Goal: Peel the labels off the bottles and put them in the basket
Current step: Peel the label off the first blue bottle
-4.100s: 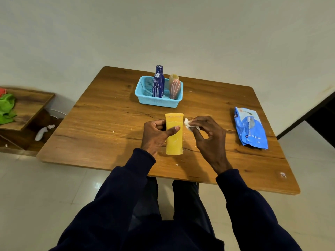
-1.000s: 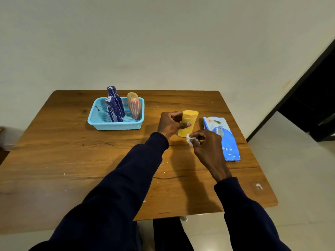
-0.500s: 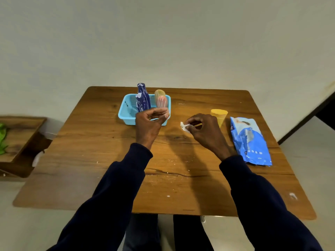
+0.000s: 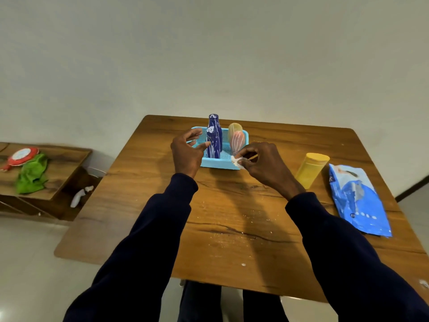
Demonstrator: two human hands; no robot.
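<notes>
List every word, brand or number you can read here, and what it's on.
Nothing is legible.
Blue packet: white print and small logo, blurred.
Red disc on the side shelf: white print, blurred.
Blue bottles: white marks, no letters.
Yellow bottle: no print shows.
Label scrap in right hand: no print shows.

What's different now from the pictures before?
The left hand stood the yellow bottle up beside the blue packet, let go, and moved to the basket, where it reaches for a blue bottle. The right hand carried the white label scrap to the basket's near rim. Same as before: the scrap stays pinched, and the bottles stay in the basket.
</notes>
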